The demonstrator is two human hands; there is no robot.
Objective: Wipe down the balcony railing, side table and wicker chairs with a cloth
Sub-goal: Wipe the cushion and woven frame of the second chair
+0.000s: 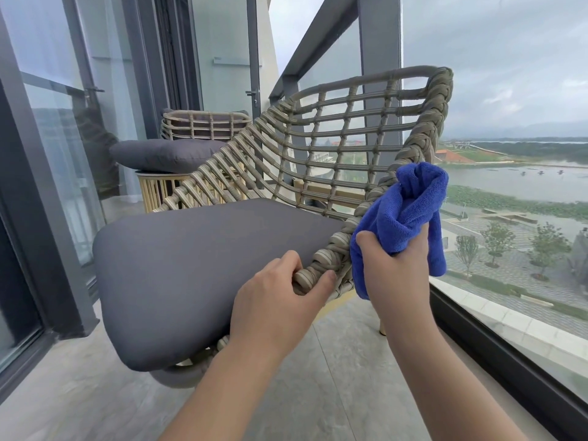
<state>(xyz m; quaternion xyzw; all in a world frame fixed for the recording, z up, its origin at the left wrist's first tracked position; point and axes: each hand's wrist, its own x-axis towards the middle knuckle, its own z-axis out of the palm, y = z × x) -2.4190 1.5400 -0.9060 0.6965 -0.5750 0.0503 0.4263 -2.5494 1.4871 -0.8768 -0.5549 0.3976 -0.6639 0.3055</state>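
A wicker chair (318, 144) with a grey seat cushion (197, 265) fills the middle of the view. My left hand (280, 303) grips the braided front end of its right arm rim, fingers curled round the weave. My right hand (394, 275) holds a bunched blue cloth (410, 205) against the outer side of that same rim, just above my left hand. A second wicker chair (203, 124) stands further back. In front of it a round slatted side table (159, 189) carries a grey cushion (165, 154). The dark metal railing (321, 30) runs along the glass at the right.
Glass balustrade panels (525, 218) bound the balcony on the right, with a dark base rail (509, 354) at floor level. Sliding glass doors with dark frames (28, 186) line the left side. Grey floor tiles (334, 377) lie between them in the foreground.
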